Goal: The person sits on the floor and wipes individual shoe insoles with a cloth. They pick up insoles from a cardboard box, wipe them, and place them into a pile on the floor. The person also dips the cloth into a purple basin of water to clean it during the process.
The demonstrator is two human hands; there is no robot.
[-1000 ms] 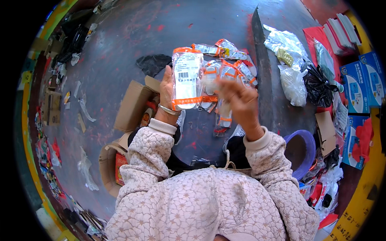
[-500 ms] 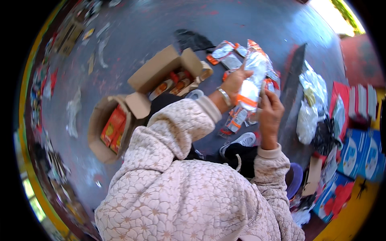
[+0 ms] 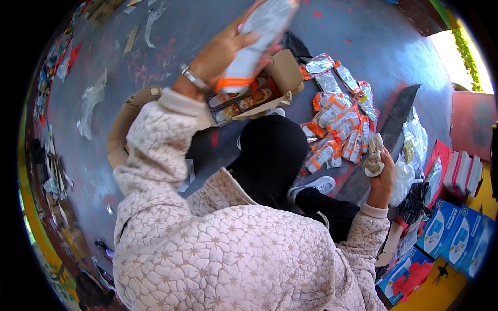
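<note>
My left hand [image 3: 220, 54] is closed around a long silver-and-orange packet [image 3: 262, 39], slightly blurred, held above an open cardboard box [image 3: 287, 71]. In that box lie several orange-and-brown packets [image 3: 241, 104]. Out to the right, my right hand [image 3: 383, 179] grips a crumpled beige cloth [image 3: 374, 154]. Between the hands, a loose pile of silver-and-orange packets [image 3: 340, 122] spreads over the floor, just left of the cloth.
A second cardboard box [image 3: 120, 122] stands behind my left forearm. Beyond the pile lies a dark flat strip [image 3: 397, 106]. Clear plastic bags [image 3: 413, 137], a black bag [image 3: 413, 205] and blue boxes [image 3: 456, 233] crowd the right side. Plastic scraps [image 3: 93, 106] litter the left.
My left hand has carried the packet leftward and up, from over the pile to over the box. My right hand has come away from the packet, moving right and down; its cloth now shows.
</note>
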